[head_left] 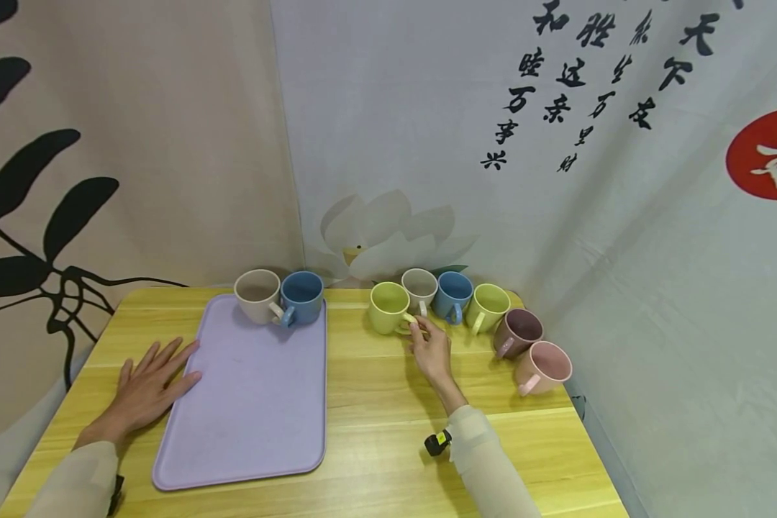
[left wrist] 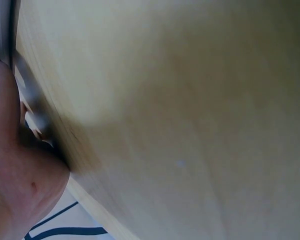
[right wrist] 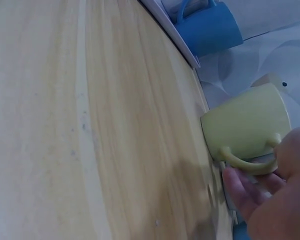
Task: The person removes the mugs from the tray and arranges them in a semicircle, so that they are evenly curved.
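My right hand (head_left: pixel 431 350) pinches the handle of a yellow-green mug (head_left: pixel 387 309) by thumb and fingers. In the right wrist view that mug (right wrist: pixel 247 122) is upright relative to the table, its handle toward the hand (right wrist: pixel 280 200); whether its base touches the wood I cannot tell. The left hand (head_left: pixel 147 388) lies with fingers spread on the table, fingertips over the left rim of a lilac tray (head_left: pixel 252 410). On the tray's far end stand a beige mug (head_left: pixel 256 306) and a blue mug (head_left: pixel 303 306), side by side. Only part of the left hand (left wrist: pixel 25 185) shows in its wrist view.
Right of the held mug, a row curves along the table's far right edge: a whitish mug (head_left: pixel 419 284), a blue mug (head_left: pixel 453 291), a second yellow-green mug (head_left: pixel 488 302), a dark mauve mug (head_left: pixel 521 327) and a pink mug (head_left: pixel 547 367). A printed cloth (head_left: pixel 388 129) hangs behind the table.
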The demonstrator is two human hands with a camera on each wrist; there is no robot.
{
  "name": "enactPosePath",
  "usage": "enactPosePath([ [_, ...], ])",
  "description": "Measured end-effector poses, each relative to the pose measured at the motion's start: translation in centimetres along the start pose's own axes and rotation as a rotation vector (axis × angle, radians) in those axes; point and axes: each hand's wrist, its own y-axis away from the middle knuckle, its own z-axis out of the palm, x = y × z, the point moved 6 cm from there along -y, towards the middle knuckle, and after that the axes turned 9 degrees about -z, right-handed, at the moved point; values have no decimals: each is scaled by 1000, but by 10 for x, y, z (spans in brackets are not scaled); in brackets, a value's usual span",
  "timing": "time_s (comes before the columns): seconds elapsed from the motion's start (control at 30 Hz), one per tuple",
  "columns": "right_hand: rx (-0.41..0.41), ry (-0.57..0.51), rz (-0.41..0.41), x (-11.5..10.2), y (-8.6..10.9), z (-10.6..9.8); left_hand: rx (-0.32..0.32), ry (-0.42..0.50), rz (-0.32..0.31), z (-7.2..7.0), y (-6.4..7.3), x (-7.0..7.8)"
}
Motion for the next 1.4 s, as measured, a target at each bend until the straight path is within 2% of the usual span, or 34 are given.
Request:
enactPosePath([
  [0.13,-8,87,-26,-7,4,-3,-9,-3,-2,0,0,0],
  [0.3,36,110,-69,-24,13,-6,-9,-3,2,0,-1,0],
  [0.43,124,137,-164,-45,22,-5,-1,-1,10,0,0,-1],
  [0.53,139,139,-236,-65,28,3,0,1,12,-1,0,-1],
  [0.73,33,73,-277,-95,37,37,-2,2,17,-2,-1,1],
  [0.9,-89,12,-257,-103,40,76,3,2,20,-1,0,0],
  [1.07,-186,9,-246,-109,38,112,-2,-3,10,-2,0,1],
  [1.23,-245,10,-201,-114,34,141,-5,-9,3,-2,-1,0],
  [1.4,-274,23,-202,-117,29,161,-3,-15,5,-2,0,0],
])
